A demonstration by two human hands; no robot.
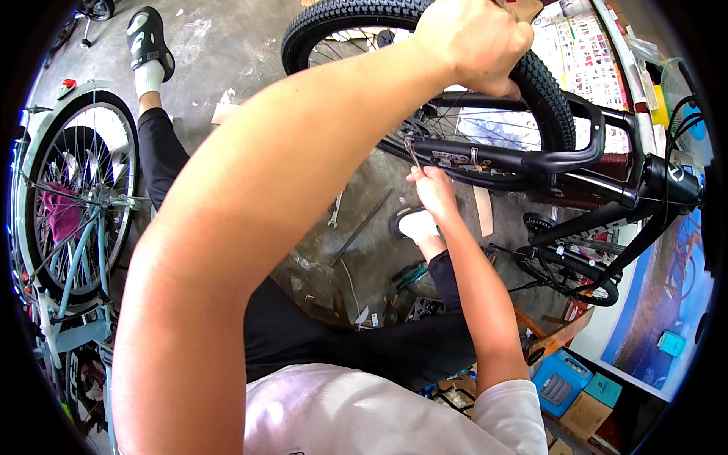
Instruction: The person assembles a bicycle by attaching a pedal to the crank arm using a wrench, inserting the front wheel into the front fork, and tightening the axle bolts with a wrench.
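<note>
A bicycle wheel with a black knobby tyre (552,102) sits in a black suspension fork (561,159). My left arm crosses over the view, and my left hand (485,49) is closed on the tyre at the wheel's far right side; the fingers' undersides are hidden. Nearer to me, my right hand (434,189) is closed around the lower end of a silver wrench (413,154). The wrench's upper end meets the fork's end by the wheel axle. The exact fit at the axle is too small to tell.
A pale blue bicycle with a spoked wheel (83,197) stands at the left. An open-end wrench (334,210) and a thin rod (362,226) lie on the concrete floor. At the lower right are a blue case (561,381) and a cardboard box (585,415). My feet flank the work.
</note>
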